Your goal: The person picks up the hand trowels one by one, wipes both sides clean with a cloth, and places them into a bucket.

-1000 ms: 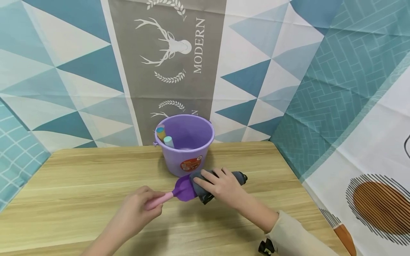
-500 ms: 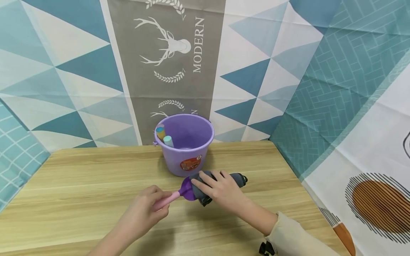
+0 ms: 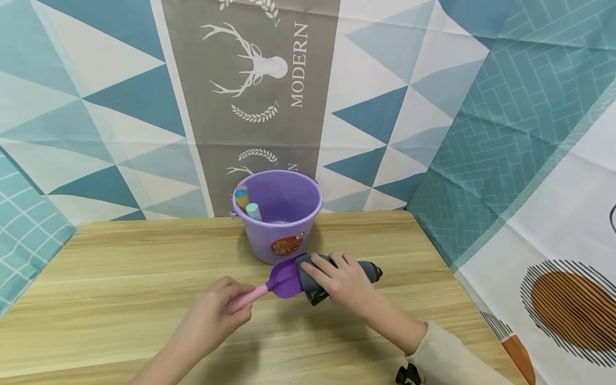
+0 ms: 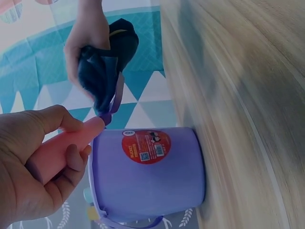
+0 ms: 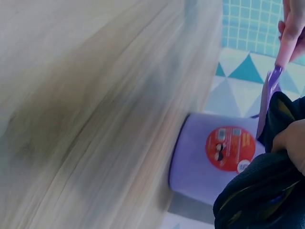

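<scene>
My left hand [image 3: 218, 310] grips the pink handle of a toy shovel [image 3: 285, 279] with a purple scoop, thumb and fingers curled round it. In my right hand [image 3: 344, 280] is a bunched dark grey cloth [image 3: 370, 270] with black edging, held against the scoop's face and covering part of it. Both are above the table, in front of a purple bucket [image 3: 269, 243]. In the left wrist view the pink handle [image 4: 62, 151] passes through the fist, and the cloth [image 4: 102, 71] hangs over the scoop. From the right wrist, the thumb presses on the cloth [image 5: 248, 198].
The bucket stands at the back of the wooden table [image 3: 120, 299] and bears a red label. Inside it, at the left, a yellow-and-blue thing [image 3: 241, 199] and a pale-green-topped thing [image 3: 253, 211] lean on the wall. Patterned fabric [image 3: 375, 107] hangs behind and at both sides.
The cloth has slid over the scoop, first covering more of it and now drawn back to the right, with more purple showing. The left hand has shifted slightly right with the shovel.
</scene>
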